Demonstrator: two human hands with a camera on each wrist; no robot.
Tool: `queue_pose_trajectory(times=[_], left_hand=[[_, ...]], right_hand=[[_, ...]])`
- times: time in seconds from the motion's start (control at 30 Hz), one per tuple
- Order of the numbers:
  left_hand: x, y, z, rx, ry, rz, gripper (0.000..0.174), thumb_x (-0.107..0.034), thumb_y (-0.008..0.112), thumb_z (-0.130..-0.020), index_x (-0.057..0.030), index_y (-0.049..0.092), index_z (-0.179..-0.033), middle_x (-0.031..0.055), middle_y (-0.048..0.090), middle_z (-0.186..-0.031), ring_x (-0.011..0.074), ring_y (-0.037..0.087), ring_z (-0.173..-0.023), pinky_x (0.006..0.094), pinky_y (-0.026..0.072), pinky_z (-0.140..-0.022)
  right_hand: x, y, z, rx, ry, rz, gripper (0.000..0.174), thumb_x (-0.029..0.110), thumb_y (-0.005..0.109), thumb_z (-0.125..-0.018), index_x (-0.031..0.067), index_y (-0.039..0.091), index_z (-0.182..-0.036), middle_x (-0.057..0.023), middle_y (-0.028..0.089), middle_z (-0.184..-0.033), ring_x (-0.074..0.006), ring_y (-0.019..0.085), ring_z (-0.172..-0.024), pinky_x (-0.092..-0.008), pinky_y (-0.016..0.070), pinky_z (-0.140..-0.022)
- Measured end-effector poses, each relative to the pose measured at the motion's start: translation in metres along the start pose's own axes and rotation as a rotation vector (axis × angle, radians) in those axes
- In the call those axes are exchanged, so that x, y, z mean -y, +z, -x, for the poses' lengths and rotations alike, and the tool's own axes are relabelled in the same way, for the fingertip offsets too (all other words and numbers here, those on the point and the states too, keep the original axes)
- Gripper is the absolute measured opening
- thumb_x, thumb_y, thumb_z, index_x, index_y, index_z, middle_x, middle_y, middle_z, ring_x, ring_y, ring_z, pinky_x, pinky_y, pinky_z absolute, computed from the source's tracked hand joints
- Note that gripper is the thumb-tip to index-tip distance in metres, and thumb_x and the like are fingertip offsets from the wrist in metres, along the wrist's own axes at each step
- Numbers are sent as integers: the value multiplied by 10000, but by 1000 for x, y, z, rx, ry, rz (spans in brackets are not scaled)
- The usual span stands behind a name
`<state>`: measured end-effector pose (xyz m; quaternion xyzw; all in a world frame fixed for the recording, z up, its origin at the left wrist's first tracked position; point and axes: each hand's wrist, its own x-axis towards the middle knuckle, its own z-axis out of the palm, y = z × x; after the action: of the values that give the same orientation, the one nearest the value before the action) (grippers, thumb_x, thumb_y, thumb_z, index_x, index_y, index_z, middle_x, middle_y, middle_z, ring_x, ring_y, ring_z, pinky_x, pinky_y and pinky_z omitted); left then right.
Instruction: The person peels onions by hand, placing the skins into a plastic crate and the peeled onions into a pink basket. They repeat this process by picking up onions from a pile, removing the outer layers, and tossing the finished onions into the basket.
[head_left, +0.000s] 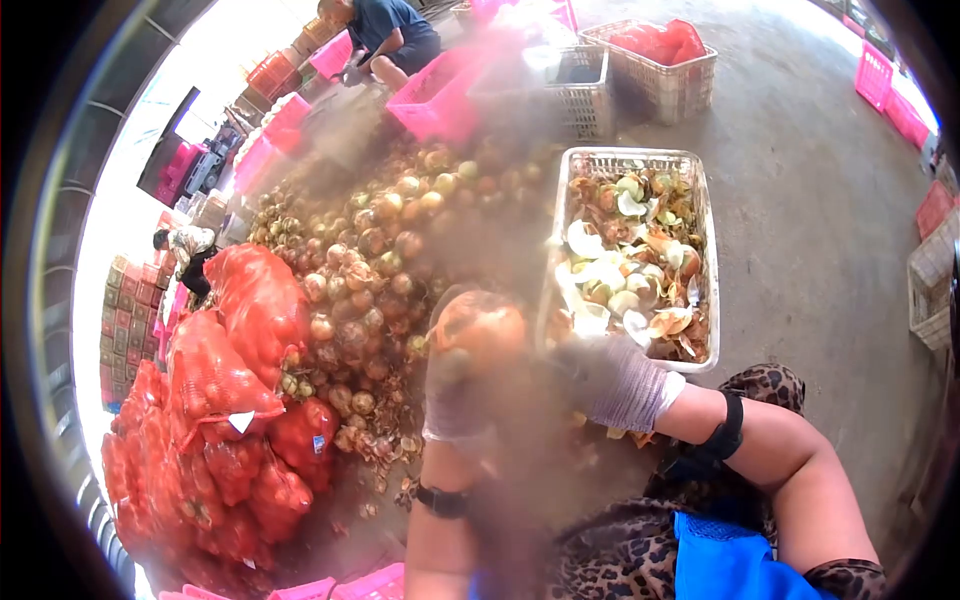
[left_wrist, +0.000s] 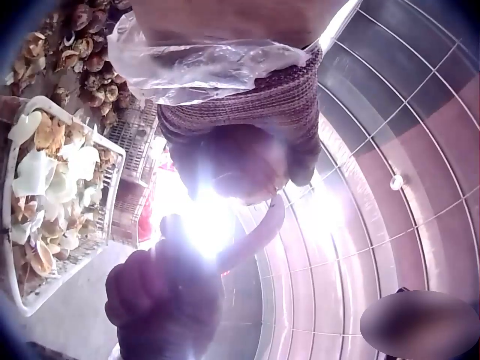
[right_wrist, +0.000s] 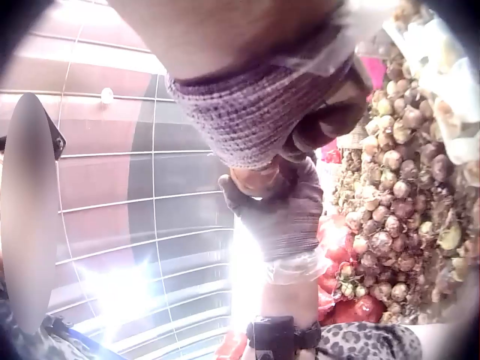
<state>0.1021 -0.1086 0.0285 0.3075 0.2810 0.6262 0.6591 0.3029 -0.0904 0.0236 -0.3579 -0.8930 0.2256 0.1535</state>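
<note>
Onion heap (head_left: 385, 245) at centre-left, filled sacks (head_left: 225, 375) to its left, crate (head_left: 712, 255) to its right
Peelings (head_left: 630, 285) lie in the crate; beyond it stand two baskets (head_left: 588, 112) side by side, the right one with a bag (head_left: 660, 42) inside; a crouching person (head_left: 392, 35) is behind the heap

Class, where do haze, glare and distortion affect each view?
Head view: brownish haze blurs the onion and part of the right hand. Left wrist view: glare leaves that hand dark; lines bow across the gridded wall. Right wrist view: white flare at lower left, darkened corners.
</note>
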Motion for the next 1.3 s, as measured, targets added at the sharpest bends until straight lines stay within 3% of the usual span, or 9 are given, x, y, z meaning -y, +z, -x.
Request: queue_pose_trajectory(times=[0.1, 0.4, 0.5, 0.73, 0.87, 0.97, 1.13, 1.2, 1.3], left_hand=[[-1, 1, -1, -25, -24, -9, 845, -276, 787, -661, -100, 385, -1383, 152, 539, -1247, 320, 562, -1134, 459, 534, -906], [-12, 19, 11, -89, 155, -347, 822, -377, 797, -657, -79, 429, -1329, 125, 555, -1191, 285, 569, -1079, 443, 506, -938], [7, -14, 18, -221, -177, 366, 835, -525, 763, -682, -55, 451, -1298, 121, 555, -1192, 293, 559, -1088, 465, 502, -928], [-7, 0, 10, -160, 136, -492, 807, -586, 698, -739, 2, 480, -1248, 156, 601, -1104, 322, 640, -911, 433, 582, -760], [10, -21, 8, -193, -146, 159, 849, -697, 593, -751, 19, 523, -1203, 149, 634, -1036, 282, 647, -852, 386, 580, -663], [16, -37, 14, -225, -254, 227, 864, -739, 538, -756, 5, 528, -1198, 155, 625, -1055, 278, 631, -893, 404, 568, -653], [17, -16, 17, -176, 103, -431, 867, -758, 531, -741, -1, 534, -1163, 142, 620, -1051, 260, 622, -874, 384, 563, -618], [24, -44, 18, -113, -115, 158, 836, -726, 572, -741, 0, 541, -1156, 146, 620, -1056, 262, 621, -872, 370, 559, -693], [26, -47, 21, -139, -219, 386, 805, -691, 608, -741, -6, 544, -1160, 145, 617, -1072, 268, 620, -894, 377, 552, -761]], right_hand=[[-3, 2, 0, -137, -60, -115, 243, 320, 622, -790, 88, 604, -862, -82, 613, -733, -242, 656, -668, -366, 528, -570], [3, 1, -4, 4, -31, 84, 310, 325, 657, -769, 54, 613, -914, -123, 643, -739, -302, 660, -661, -389, 543, -592], [6, 4, -11, 8, 192, -56, 333, 383, 582, -847, 61, 641, -787, -188, 650, -745, -380, 643, -708, -457, 502, -649], [2, -18, -9, 80, 218, 40, 259, 302, 615, -789, 61, 600, -882, -181, 638, -701, -378, 642, -676, -466, 492, -608], [-5, -15, -9, 51, 140, 95, 228, 238, 637, -743, 59, 586, -874, -151, 626, -671, -354, 646, -641, -454, 482, -556], [-6, -19, -9, 80, 100, 120, 225, 223, 642, -743, 23, 642, -845, -161, 655, -685, -332, 675, -667, -414, 526, -578], [-5, -24, -6, 197, 145, 143, 207, 195, 643, -740, 2, 677, -806, -165, 672, -693, -312, 692, -679, -396, 547, -593], [-8, -22, -9, 207, 123, 147, 205, 195, 647, -745, 0, 679, -799, -171, 673, -699, -307, 694, -689, -395, 547, -600], [-9, -19, -11, 241, 103, 151, 191, 183, 653, -751, 4, 682, -811, -171, 676, -709, -308, 696, -717, -400, 549, -621]])
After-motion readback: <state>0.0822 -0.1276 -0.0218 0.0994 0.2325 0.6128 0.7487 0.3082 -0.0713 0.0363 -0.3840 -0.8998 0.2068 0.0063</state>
